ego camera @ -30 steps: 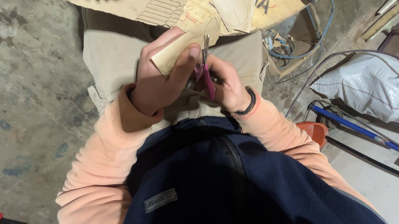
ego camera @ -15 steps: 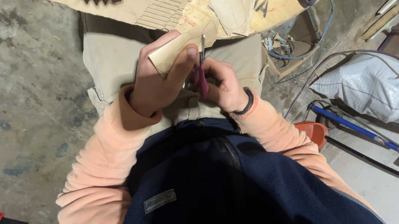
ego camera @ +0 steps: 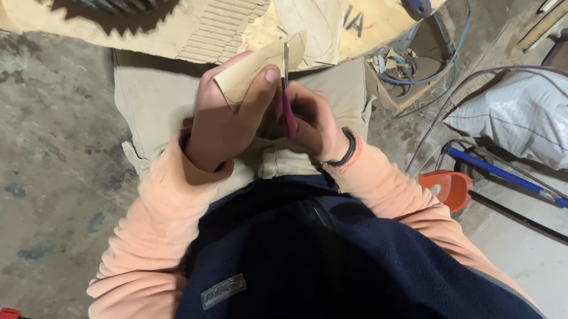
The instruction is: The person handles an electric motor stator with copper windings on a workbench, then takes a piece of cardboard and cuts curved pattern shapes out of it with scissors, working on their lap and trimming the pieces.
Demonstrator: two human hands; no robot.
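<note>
Concrete floor [ego camera: 15,145] lies below; left hand [ego camera: 224,127] pinches a cardboard piece [ego camera: 250,74], right hand [ego camera: 312,122] clamps pink scissors [ego camera: 287,100], whose blade may nick the close thumb

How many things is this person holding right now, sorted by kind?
Flat tan cardboard piece, in the left hand: 1
Pink-handled metal scissors, in the right hand: 1
Total: 2

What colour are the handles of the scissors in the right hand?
Pink, on the scissors held by the right hand; head view.
</note>
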